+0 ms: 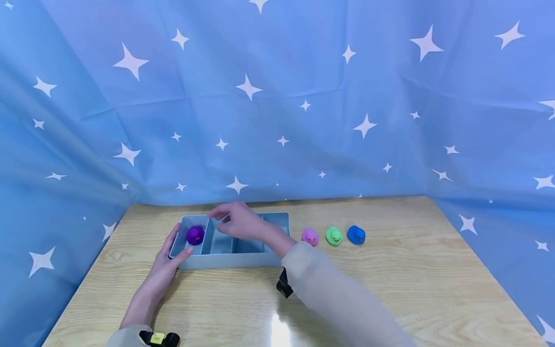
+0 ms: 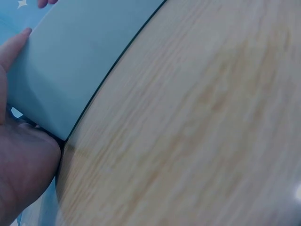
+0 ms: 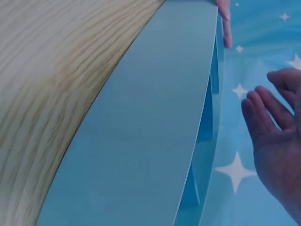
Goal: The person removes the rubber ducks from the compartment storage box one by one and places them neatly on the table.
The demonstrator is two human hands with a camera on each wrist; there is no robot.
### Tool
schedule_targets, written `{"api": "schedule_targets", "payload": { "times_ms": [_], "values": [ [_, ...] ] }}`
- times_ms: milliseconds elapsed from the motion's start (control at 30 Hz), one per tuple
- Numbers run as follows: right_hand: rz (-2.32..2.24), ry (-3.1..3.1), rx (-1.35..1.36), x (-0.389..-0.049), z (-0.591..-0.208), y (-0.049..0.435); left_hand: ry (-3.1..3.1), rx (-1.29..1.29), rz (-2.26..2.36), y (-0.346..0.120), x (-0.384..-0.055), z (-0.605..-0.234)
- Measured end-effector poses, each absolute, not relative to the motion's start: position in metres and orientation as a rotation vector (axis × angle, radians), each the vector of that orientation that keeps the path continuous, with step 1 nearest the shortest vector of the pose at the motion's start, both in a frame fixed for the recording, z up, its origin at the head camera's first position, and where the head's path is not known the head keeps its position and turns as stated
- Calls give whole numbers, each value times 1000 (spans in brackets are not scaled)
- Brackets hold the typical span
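A blue divided box (image 1: 230,261) stands on the table, with a purple toy duck (image 1: 195,235) in its leftmost compartment. My left hand (image 1: 166,262) holds the box's left end, thumb on the front rim and fingers along the side wall. The left wrist view shows its palm (image 2: 26,165) against the box corner. Above the middle compartments, my right hand (image 1: 240,220) hovers with loosely bent fingers and nothing in them. The right wrist view has these fingers (image 3: 270,110) spread apart above the box's rim.
Right of the box, a pink toy duck (image 1: 310,236), a green toy duck (image 1: 334,235) and a blue toy duck (image 1: 356,234) stand in a row on the wooden table (image 1: 412,270). A blue curtain with white stars (image 1: 303,159) hangs behind and at both sides.
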State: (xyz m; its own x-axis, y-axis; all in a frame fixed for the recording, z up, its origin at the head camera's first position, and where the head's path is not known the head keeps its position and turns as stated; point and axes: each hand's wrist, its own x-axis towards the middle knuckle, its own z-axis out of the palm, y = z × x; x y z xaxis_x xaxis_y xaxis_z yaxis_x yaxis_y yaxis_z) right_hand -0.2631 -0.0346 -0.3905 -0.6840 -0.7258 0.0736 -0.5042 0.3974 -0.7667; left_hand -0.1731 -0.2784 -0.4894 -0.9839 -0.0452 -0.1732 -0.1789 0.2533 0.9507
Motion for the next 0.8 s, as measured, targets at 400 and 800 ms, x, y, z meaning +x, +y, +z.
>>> {"api": "schedule_targets", "payload": {
  "times_ms": [400, 800],
  "values": [
    [-1117, 2369, -1090, -269, -390, -66, 2400, -190, 1862, -277, -174, -488],
    [-1018, 2380, -1120, -271, -402, -88, 2390, -161, 1901, -278, -173, -490]
  ]
}}
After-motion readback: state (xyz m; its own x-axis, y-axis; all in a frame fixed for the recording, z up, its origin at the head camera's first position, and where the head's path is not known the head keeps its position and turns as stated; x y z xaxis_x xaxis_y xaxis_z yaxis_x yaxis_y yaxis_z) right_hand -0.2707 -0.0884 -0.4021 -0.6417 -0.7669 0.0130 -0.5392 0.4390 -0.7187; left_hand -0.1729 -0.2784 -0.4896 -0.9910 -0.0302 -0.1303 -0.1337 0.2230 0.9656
